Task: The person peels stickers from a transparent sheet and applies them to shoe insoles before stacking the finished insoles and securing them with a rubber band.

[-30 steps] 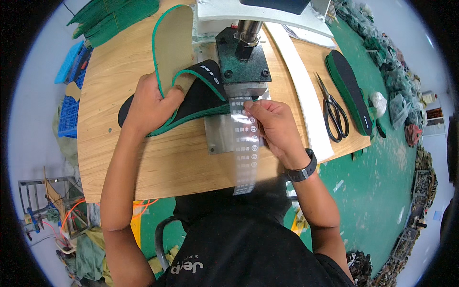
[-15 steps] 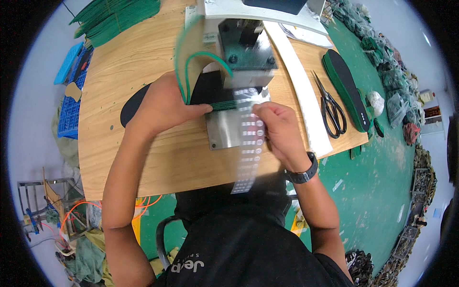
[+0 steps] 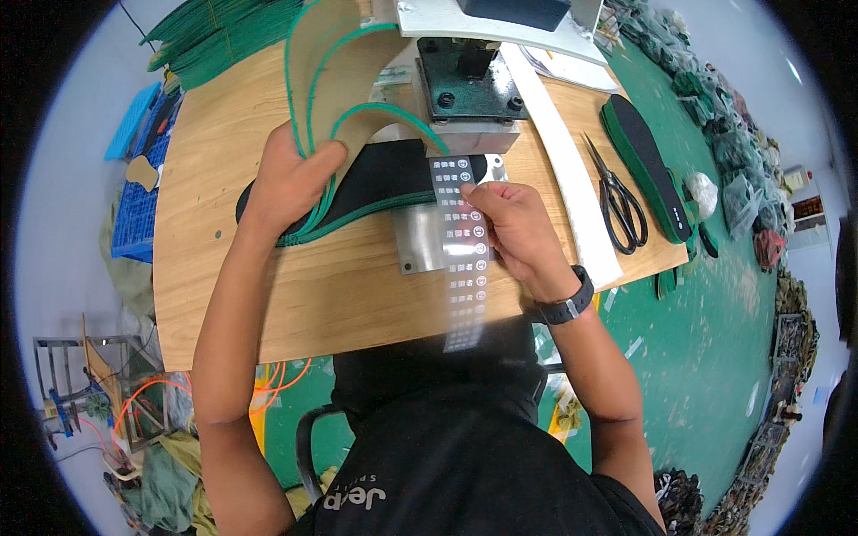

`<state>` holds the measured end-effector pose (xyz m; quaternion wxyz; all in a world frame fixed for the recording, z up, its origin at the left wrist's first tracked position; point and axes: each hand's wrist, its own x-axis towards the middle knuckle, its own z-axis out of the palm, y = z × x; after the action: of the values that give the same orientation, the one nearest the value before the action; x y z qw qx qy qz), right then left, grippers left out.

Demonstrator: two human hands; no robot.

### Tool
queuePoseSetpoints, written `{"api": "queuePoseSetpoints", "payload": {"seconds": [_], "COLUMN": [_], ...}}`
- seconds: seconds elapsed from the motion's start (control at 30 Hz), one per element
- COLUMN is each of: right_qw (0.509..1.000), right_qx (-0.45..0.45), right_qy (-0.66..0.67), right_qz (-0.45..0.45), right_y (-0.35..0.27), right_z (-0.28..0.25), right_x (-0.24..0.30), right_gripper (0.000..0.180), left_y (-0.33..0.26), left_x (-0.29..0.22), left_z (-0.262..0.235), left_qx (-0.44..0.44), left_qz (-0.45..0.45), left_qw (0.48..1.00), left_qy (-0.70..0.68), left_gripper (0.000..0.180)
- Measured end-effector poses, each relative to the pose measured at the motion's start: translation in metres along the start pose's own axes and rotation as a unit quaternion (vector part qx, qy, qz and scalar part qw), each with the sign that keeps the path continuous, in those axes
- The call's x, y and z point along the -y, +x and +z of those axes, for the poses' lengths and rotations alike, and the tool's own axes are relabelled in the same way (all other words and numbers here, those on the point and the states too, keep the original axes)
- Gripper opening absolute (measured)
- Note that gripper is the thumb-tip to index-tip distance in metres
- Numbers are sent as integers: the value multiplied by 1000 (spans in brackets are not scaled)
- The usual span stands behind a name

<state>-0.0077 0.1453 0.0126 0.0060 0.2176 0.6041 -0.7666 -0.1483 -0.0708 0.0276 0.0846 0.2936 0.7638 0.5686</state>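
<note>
Gripping apparently one more curled beige insole [image 3: 340, 89], my left hand [image 3: 293, 179] bares the flat black insole [image 3: 389, 174]. My right hand [image 3: 518, 221] pinches the clear plastic strip [image 3: 464, 266].

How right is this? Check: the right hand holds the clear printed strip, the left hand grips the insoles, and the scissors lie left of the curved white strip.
Wrong side: the head view shows the scissors right of the curved white strip. The right hand holds the clear printed strip, the left hand the insoles.

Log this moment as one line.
left hand: grips folded-back insoles | right hand: pinches printed strip over black insole | scissors: on table
</note>
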Motion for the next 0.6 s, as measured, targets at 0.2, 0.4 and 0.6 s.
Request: {"api": "queuePoseSetpoints", "payload": {"seconds": [0.2,0.4,0.6], "right_qw": [999,1000,1000], "right_qx": [0,9,-8], "right_qy": [34,1,-8], "right_qz": [10,17,0], "right_y": [2,3,5], "right_z": [0,-3,0], "right_x": [-1,2,-3], "right_gripper": [20,21,22], "left_y": [1,-1,-1], "left_x": [0,-10,-11], "left_z": [5,10,13], "left_qx": [-19,-25,47], "left_qz": [1,51,9], "left_qw": [1000,998,991], "left_qy": [-4,39,125], "left_gripper": [21,26,54]}}
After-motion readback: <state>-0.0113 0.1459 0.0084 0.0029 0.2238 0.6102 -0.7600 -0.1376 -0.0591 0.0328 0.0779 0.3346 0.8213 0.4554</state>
